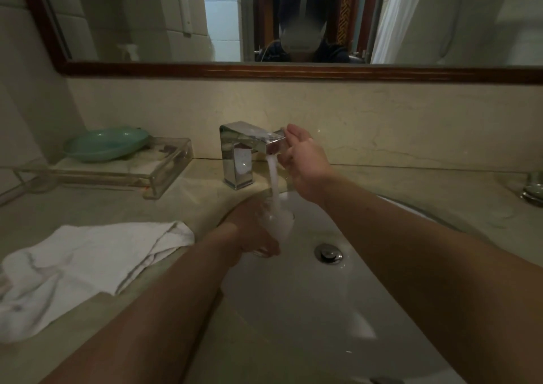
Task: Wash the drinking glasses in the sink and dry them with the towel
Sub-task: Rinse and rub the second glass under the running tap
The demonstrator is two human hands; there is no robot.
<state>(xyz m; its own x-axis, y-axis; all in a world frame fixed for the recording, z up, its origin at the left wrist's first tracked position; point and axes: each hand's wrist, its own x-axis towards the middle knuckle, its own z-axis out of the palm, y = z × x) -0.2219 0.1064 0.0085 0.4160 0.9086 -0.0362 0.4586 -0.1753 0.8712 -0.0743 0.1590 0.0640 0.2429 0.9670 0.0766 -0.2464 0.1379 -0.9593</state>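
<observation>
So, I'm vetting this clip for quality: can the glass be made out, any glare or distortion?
Head view: dim light; the glass in the left hand blurs into the white water stream; the chrome faucet glints; wide-angle distortion bows the mirror frame.

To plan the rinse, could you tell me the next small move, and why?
Probably swirl the glass in the left hand: water pours into it, the right hand is open at the faucet, and the towel lies unused.

Towel [88,269] left of sink [308,310]; faucet [249,148] behind; glass [277,222] under stream.
</observation>
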